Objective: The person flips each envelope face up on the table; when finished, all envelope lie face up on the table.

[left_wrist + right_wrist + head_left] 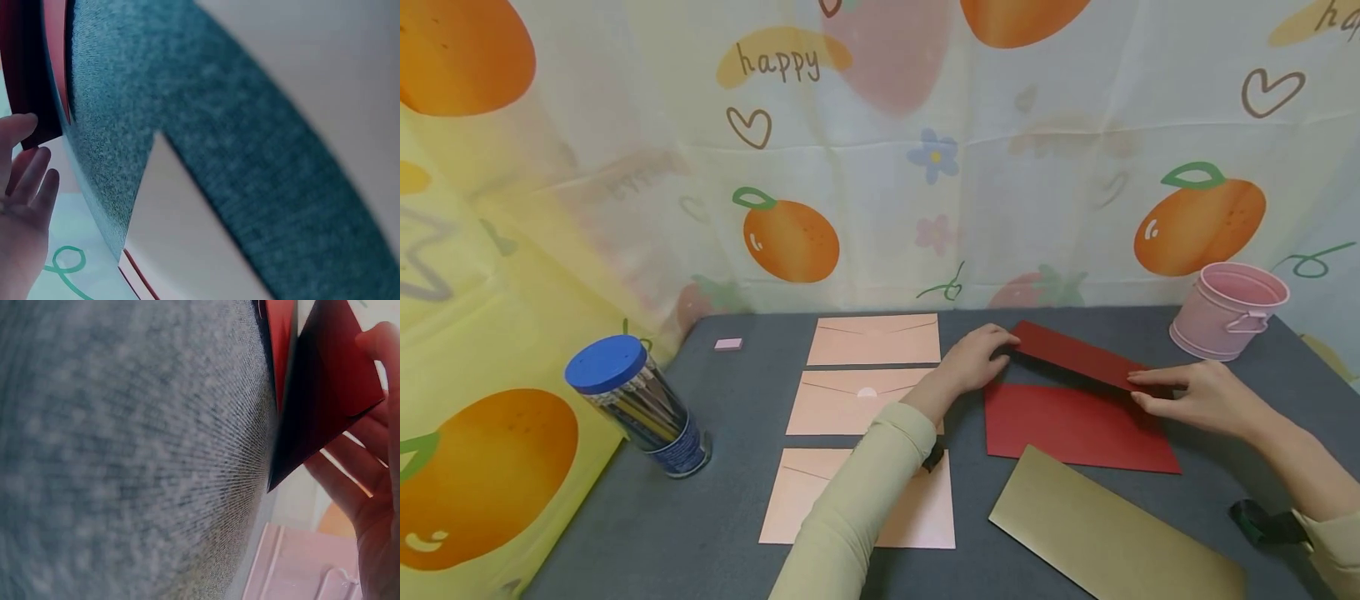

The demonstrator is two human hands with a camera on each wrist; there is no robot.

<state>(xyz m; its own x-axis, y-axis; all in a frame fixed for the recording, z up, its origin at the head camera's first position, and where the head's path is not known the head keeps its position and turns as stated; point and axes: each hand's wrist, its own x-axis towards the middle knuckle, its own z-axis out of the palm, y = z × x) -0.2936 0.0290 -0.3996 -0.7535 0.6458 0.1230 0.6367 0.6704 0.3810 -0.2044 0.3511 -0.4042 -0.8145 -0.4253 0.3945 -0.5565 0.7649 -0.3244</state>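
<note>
A dark red envelope is held tilted above the table between both hands. My left hand pinches its left end, and my right hand pinches its right end between thumb and fingers. In the right wrist view, the red envelope stands with its lower edge near the table. Another red envelope lies flat just in front of it. Nearer to me, a gold envelope rests at an angle. Left of these, three pale pink envelopes form a column, the nearest partly covered by my left sleeve.
At the back right stands a pink bucket. A clear jar of pencils with a blue lid stands on the left. A small pink block lies near the back left. A fruit-printed curtain hangs behind the grey table.
</note>
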